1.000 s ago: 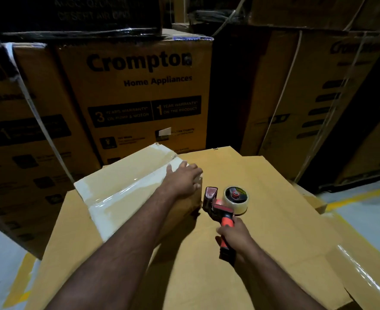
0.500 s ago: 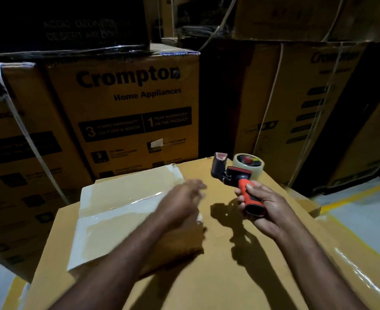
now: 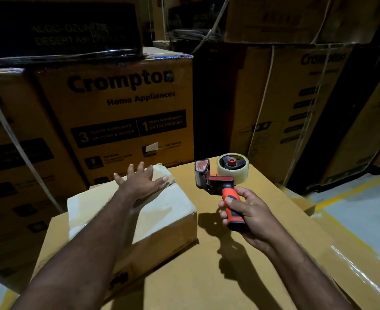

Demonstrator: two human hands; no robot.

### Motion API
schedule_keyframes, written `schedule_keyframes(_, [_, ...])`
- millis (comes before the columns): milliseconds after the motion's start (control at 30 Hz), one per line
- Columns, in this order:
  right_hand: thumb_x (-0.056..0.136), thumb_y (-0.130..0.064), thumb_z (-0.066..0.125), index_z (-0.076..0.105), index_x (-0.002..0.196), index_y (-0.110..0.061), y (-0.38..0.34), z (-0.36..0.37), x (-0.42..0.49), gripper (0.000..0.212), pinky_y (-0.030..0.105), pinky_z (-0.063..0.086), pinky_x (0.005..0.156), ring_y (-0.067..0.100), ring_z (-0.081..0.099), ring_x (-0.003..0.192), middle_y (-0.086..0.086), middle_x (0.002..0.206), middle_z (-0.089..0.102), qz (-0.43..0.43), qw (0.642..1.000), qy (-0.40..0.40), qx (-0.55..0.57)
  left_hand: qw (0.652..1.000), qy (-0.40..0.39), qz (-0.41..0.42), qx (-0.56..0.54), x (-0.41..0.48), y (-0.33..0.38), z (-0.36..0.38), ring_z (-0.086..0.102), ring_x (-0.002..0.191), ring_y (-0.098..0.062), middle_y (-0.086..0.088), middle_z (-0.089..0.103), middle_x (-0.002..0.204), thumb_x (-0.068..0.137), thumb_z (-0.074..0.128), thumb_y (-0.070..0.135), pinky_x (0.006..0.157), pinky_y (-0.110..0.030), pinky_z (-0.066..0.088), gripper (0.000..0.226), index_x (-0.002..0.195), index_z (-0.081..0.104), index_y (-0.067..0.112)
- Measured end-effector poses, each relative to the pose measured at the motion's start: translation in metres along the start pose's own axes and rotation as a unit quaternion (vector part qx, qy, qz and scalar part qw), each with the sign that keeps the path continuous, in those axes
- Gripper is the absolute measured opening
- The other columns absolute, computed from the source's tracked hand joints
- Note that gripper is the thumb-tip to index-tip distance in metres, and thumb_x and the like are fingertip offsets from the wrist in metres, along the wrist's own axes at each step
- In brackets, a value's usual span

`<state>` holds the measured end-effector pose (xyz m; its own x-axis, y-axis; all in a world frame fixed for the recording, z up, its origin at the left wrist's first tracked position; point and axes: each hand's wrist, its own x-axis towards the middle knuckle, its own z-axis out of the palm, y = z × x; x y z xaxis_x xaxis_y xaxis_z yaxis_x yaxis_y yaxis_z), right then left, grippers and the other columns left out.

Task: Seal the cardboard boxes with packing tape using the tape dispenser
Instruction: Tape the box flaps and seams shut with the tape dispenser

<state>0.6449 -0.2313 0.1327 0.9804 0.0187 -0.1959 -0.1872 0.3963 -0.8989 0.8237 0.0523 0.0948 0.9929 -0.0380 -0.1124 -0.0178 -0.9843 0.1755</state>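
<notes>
A small cardboard box point(image 3: 162, 218), its top covered in clear tape, lies on a large flat carton point(image 3: 240, 276). My left hand point(image 3: 139, 182) lies flat on the far part of the small box's top, fingers straight and spread. My right hand point(image 3: 249, 215) grips the orange handle of a tape dispenser point(image 3: 218, 177) and holds it in the air to the right of the small box. Its roll of clear tape point(image 3: 232, 167) points away from me.
Tall Crompton appliance cartons point(image 3: 126, 117) stand stacked right behind the large carton, and more point(image 3: 296, 108) stand at the right with white strapping. Grey floor with a yellow line point(image 3: 352, 191) shows at the right. A taped carton edge point(image 3: 363, 271) lies at lower right.
My right hand lifted the dispenser off the large carton and tilted it upright. My left hand slid from the small box's right edge across its top toward the far side, and the box turned.
</notes>
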Motion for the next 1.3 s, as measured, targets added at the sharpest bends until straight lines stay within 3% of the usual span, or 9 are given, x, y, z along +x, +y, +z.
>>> schedule_keyframes(167, [0.094,-0.004,0.064,0.047,0.131,-0.024,0.005,0.005,0.002,0.045,0.037,0.055,0.060,0.027,0.065,0.072,0.024,0.105,0.065,-0.009,1.000,-0.010,-0.027,0.999,0.037,0.021,0.033,-0.009,-0.008,0.008,0.024,0.149,-0.031,-0.002,0.024,0.166,0.051,-0.006,0.107,0.114,-0.073,0.011,0.132,0.160,0.019,0.037])
schedule_keyframes(567, [0.095,-0.012,0.066,0.049,0.122,-0.039,0.012,0.012,-0.001,0.042,0.038,0.055,0.070,0.025,0.067,0.076,0.023,0.117,0.059,-0.055,0.992,-0.014,-0.111,0.998,0.061,-0.018,0.024,-0.065,0.043,0.031,0.024,0.147,-0.032,-0.005,0.031,0.160,0.056,0.012,0.109,0.109,-0.079,0.004,0.124,0.155,0.028,0.036])
schedule_keyframes(800, [0.095,-0.013,0.068,0.046,0.125,-0.043,0.017,0.009,-0.005,0.047,0.038,0.057,0.072,0.023,0.068,0.076,0.016,0.119,0.054,-0.066,0.986,-0.014,-0.150,0.997,0.024,0.047,-0.052,-0.056,0.065,0.022,-0.003,0.157,-0.029,-0.002,0.005,0.171,0.083,0.047,0.082,0.111,-0.077,-0.009,0.089,0.157,0.028,0.036])
schedule_keyframes(900, [0.094,-0.016,0.068,0.043,0.133,-0.041,0.016,0.004,-0.008,0.052,0.038,0.057,0.074,0.024,0.069,0.079,0.016,0.122,0.056,-0.066,0.986,-0.023,-0.153,0.991,0.028,0.085,-0.098,-0.059,0.072,0.027,0.009,0.157,-0.027,-0.004,0.013,0.170,0.096,0.053,0.060,0.119,-0.067,-0.003,0.072,0.158,0.031,0.030])
schedule_keyframes(967, [0.095,-0.014,0.066,0.040,0.138,-0.038,0.015,0.001,-0.010,0.055,0.038,0.058,0.075,0.024,0.069,0.079,0.017,0.121,0.056,-0.066,0.984,-0.028,-0.162,0.962,0.072,0.052,-0.260,-0.062,0.070,0.020,0.038,0.146,-0.027,-0.005,0.039,0.161,0.099,0.060,0.043,0.120,-0.054,0.029,0.054,0.149,0.049,0.025])
schedule_keyframes(1033, [0.096,-0.014,0.065,0.038,0.140,-0.039,0.016,0.000,-0.010,0.057,0.039,0.059,0.075,0.024,0.069,0.080,0.016,0.121,0.054,-0.070,0.980,-0.025,-0.184,0.910,0.096,0.014,-0.403,-0.066,0.069,0.005,0.059,0.124,-0.021,-0.004,0.061,0.141,0.102,0.058,0.034,0.095,-0.034,0.051,0.035,0.134,0.065,0.021])
schedule_keyframes(1133, [0.097,-0.020,0.065,0.035,0.140,-0.046,0.017,0.004,-0.011,0.059,0.038,0.061,0.078,0.022,0.069,0.091,0.007,0.127,0.050,-0.084,0.964,-0.015,-0.250,0.804,0.022,-0.025,-0.594,-0.075,0.079,-0.025,0.070,0.097,-0.025,-0.010,0.073,0.106,0.107,0.047,0.041,0.063,-0.022,0.053,0.044,0.109,0.072,0.005])
schedule_keyframes(1200, [0.098,-0.026,0.062,0.027,0.144,-0.049,0.017,0.011,-0.012,0.062,0.038,0.061,0.082,0.017,0.064,0.103,-0.006,0.130,0.047,-0.113,0.934,-0.007,-0.339,0.727,-0.077,-0.041,-0.681,-0.079,0.085,-0.042,0.073,0.080,-0.026,-0.018,0.074,0.097,0.106,0.038,0.054,0.058,-0.030,0.056,0.063,0.109,0.069,-0.001])
schedule_keyframes(1300, [0.100,-0.028,0.059,0.017,0.153,-0.043,0.014,0.018,-0.009,0.069,0.041,0.052,0.101,0.016,0.051,0.128,-0.009,0.148,0.041,-0.163,0.878,0.006,-0.450,0.680,-0.139,-0.060,-0.718,-0.071,0.083,-0.057,0.075,0.073,-0.028,-0.026,0.072,0.097,0.100,0.040,0.067,0.060,-0.038,0.061,0.077,0.113,0.065,-0.005])
